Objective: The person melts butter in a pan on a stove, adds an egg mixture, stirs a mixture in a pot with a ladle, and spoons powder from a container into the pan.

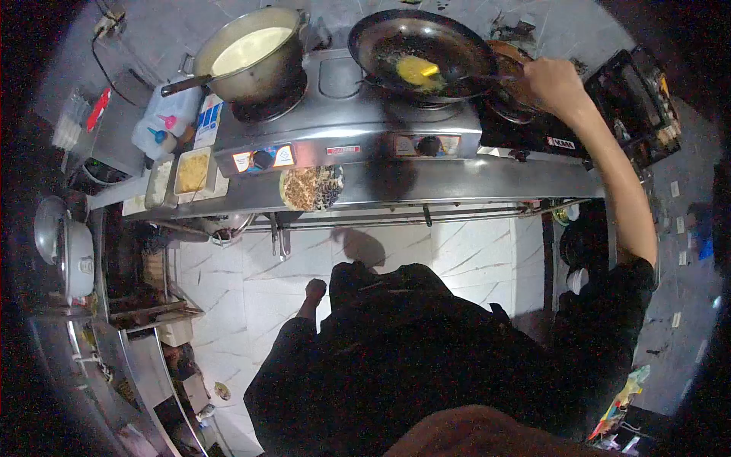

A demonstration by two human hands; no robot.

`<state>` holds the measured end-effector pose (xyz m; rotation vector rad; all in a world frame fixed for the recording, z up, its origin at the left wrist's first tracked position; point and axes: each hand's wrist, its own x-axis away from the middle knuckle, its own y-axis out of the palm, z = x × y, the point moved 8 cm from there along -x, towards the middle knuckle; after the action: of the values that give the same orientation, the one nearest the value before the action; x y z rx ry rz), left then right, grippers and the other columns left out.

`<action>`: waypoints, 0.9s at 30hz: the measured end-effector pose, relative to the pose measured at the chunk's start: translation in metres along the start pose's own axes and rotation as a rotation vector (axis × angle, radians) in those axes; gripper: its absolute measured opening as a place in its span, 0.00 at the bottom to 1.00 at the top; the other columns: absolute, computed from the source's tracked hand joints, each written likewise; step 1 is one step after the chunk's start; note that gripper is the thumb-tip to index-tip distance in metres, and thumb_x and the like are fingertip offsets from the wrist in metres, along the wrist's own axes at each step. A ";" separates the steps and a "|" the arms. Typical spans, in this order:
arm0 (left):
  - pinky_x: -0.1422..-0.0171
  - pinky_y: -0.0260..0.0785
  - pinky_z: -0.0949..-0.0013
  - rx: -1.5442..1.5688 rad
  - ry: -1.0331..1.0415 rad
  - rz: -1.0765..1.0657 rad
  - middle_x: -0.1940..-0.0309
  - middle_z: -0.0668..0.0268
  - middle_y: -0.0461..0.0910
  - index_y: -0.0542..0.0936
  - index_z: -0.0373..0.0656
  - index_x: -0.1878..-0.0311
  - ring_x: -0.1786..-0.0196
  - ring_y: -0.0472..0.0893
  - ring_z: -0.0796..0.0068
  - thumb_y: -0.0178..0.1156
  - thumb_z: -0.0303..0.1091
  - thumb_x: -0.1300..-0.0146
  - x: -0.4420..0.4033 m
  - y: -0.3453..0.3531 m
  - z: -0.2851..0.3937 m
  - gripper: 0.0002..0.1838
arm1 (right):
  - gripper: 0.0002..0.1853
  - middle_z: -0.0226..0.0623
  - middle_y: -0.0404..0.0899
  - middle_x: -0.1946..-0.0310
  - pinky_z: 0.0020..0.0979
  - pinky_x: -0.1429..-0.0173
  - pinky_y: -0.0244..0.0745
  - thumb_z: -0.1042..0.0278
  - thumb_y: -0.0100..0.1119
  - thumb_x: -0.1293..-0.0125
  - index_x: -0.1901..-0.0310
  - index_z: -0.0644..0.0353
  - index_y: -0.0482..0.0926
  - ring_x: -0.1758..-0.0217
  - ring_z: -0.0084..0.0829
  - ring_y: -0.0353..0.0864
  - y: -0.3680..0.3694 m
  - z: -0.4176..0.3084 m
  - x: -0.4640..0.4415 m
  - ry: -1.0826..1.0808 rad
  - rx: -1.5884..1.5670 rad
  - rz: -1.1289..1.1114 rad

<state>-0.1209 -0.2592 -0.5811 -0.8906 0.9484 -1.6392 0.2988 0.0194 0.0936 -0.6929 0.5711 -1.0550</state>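
Observation:
My right hand (pixel 554 85) is closed around the dark handle of a wok (pixel 373 46), which sits over the middle burner. Inside the wok, a yellow block that looks like butter (pixel 429 69) lies in a small pool of melted yellow liquid. My left hand (pixel 314 291) hangs low beside my body, over the floor. Its fingers are curled in, and nothing shows in them. To the left of the wok, a large pot (pixel 259 79) of pale creamy liquid stands on another burner, its black handle pointing left.
Small containers (pixel 195 172) of pale food stand at the left of the steel stove (pixel 358 114). Behind them are squeeze bottles (pixel 161 139) and a plastic jug (pixel 183 107). A round patterned mat or plate (pixel 312 188) lies at the front edge. A rice cooker (pixel 75 259) stands far left.

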 end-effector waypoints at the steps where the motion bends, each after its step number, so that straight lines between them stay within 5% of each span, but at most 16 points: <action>1: 0.70 0.67 0.55 -0.038 -0.027 -0.050 0.76 0.59 0.76 0.78 0.47 0.74 0.71 0.75 0.58 0.54 0.33 0.54 0.002 0.004 -0.002 0.05 | 0.09 0.45 0.81 0.71 0.41 0.64 0.78 0.69 0.49 0.45 0.71 0.60 0.81 0.66 0.43 0.82 0.008 -0.003 -0.004 -0.011 -0.017 0.006; 11: 0.66 0.72 0.55 -0.289 0.011 -0.196 0.76 0.56 0.78 0.78 0.45 0.81 0.68 0.79 0.56 0.53 0.33 0.56 0.013 -0.015 0.014 0.06 | 0.11 0.47 0.81 0.68 0.41 0.62 0.79 0.68 0.48 0.43 0.68 0.59 0.81 0.64 0.44 0.83 0.062 -0.046 -0.079 0.085 -0.249 0.010; 17: 0.67 0.67 0.54 -0.109 -0.110 -0.133 0.75 0.60 0.77 0.78 0.49 0.74 0.65 0.76 0.57 0.52 0.37 0.50 0.029 -0.007 -0.008 0.06 | 0.11 0.48 0.81 0.68 0.44 0.59 0.78 0.67 0.49 0.44 0.67 0.62 0.80 0.63 0.46 0.82 0.069 -0.061 -0.108 0.161 -0.385 0.044; 26: 0.65 0.70 0.55 -0.150 0.030 -0.207 0.75 0.57 0.78 0.78 0.47 0.77 0.66 0.78 0.56 0.53 0.34 0.54 0.027 0.003 -0.014 0.06 | 0.17 0.52 0.79 0.61 0.41 0.48 0.74 0.62 0.50 0.46 0.59 0.63 0.79 0.55 0.46 0.79 0.074 -0.012 -0.035 0.153 -0.570 -0.222; 27: 0.65 0.71 0.55 -0.152 0.060 -0.206 0.75 0.56 0.78 0.78 0.46 0.77 0.66 0.78 0.56 0.53 0.33 0.55 0.024 0.002 -0.011 0.06 | 0.16 0.43 0.80 0.63 0.41 0.53 0.73 0.65 0.52 0.44 0.55 0.36 0.81 0.60 0.45 0.79 0.057 -0.003 -0.020 0.147 -0.554 -0.218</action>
<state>-0.1358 -0.2808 -0.5849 -1.0767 1.0626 -1.7936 0.3223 0.0558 0.0511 -1.1886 0.9479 -1.1654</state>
